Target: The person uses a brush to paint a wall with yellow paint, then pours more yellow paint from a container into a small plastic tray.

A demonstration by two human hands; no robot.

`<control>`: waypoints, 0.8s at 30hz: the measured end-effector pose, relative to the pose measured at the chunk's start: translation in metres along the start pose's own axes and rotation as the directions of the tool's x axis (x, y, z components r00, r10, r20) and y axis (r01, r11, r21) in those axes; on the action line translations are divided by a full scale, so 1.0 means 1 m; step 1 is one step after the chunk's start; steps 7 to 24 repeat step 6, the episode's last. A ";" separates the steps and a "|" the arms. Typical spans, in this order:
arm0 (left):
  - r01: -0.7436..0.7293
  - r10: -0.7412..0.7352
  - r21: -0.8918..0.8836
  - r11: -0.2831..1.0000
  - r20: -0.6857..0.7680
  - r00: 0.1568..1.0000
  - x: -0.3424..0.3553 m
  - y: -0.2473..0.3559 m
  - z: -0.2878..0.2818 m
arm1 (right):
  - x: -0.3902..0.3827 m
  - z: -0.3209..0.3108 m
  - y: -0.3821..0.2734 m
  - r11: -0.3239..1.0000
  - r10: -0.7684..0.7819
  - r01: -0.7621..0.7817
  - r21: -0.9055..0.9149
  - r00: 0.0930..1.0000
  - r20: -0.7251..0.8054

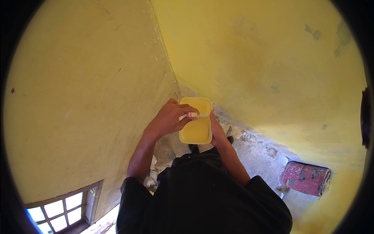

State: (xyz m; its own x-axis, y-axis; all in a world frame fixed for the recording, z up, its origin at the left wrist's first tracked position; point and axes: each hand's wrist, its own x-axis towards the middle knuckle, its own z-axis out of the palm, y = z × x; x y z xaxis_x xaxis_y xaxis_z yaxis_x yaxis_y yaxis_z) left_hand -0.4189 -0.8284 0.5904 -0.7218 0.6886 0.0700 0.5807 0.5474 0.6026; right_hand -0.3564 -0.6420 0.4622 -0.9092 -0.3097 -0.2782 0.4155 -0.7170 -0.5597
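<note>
A yellow, shallow container (pixel 195 132) with two rounded halves lies open in front of me, near the wall corner. My right hand (pixel 217 130) grips its right edge, the thumb along the rim and the other fingers mostly hidden beneath. Over the middle band between the halves, my left hand (pixel 168 119) is closed, pinching a small white thing with a red end (pixel 192 115). Its exact kind is too small to make out. A whitish patch shows on the container just right of those fingertips.
Two yellow walls (pixel 253 58) meet in a corner ahead. Rough, stained floor (pixel 253 150) with debris runs along the right wall. A worn red drum-like object (pixel 306 178) lies there. At lower left is a window with a wooden frame (pixel 64 210).
</note>
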 end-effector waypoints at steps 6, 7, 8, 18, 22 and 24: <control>0.038 -0.037 -0.014 0.999 0.039 0.999 -0.004 0.004 -0.003 | -0.004 0.008 -0.003 0.999 0.026 -0.026 -0.022 0.999 -0.021; 0.038 -0.037 -0.014 0.999 0.039 0.999 -0.004 0.004 -0.003 | -0.004 0.008 -0.003 0.999 0.026 -0.026 -0.022 0.999 -0.021; 0.038 -0.037 -0.014 0.999 0.039 0.999 -0.004 0.004 -0.003 | -0.004 0.008 -0.003 0.999 0.026 -0.026 -0.022 0.999 -0.021; 0.038 -0.037 -0.014 0.999 0.039 0.999 -0.004 0.004 -0.003 | -0.004 0.008 -0.003 0.999 0.026 -0.026 -0.022 0.999 -0.021; 0.038 -0.037 -0.014 0.999 0.039 0.999 -0.004 0.004 -0.003 | -0.004 0.008 -0.003 0.999 0.026 -0.026 -0.022 0.999 -0.021; 0.038 -0.037 -0.014 0.999 0.039 0.999 -0.004 0.004 -0.003 | -0.004 0.008 -0.003 0.999 0.026 -0.026 -0.022 0.999 -0.021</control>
